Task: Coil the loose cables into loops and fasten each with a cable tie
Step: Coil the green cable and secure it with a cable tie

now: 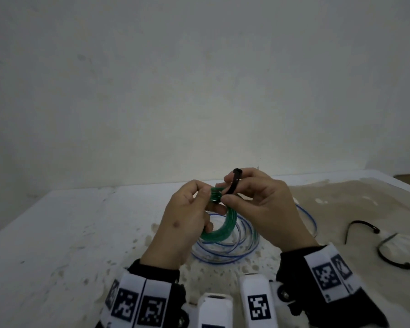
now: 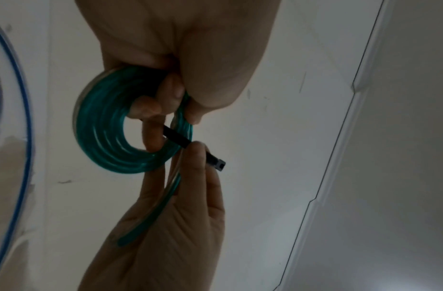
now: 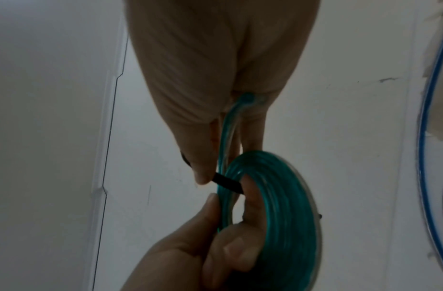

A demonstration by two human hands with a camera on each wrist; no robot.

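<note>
Head view: above the blue cable (image 1: 225, 253) coiled on the table (image 1: 57, 233), the left hand (image 1: 182, 223) gripped the green cable coil (image 1: 220, 229) while the right hand (image 1: 263, 209) pinched a black cable tie (image 1: 233, 183) threaded through it; two spare ties (image 1: 388, 247) lay right of the blue cable

I hold the green cable (image 1: 219, 229) above the table (image 1: 57, 233); it is wound into a small round coil of several turns, and one loose end hangs out of it. A black cable tie (image 1: 233, 184) passes through the coil, its square head free at the top. Under the green cable, on the table, lies the clear cable with a blue line (image 1: 234, 252) in wide loose loops. To the right of it two more black cable ties (image 1: 362, 227) lie on the table, bent and not closed.
</note>
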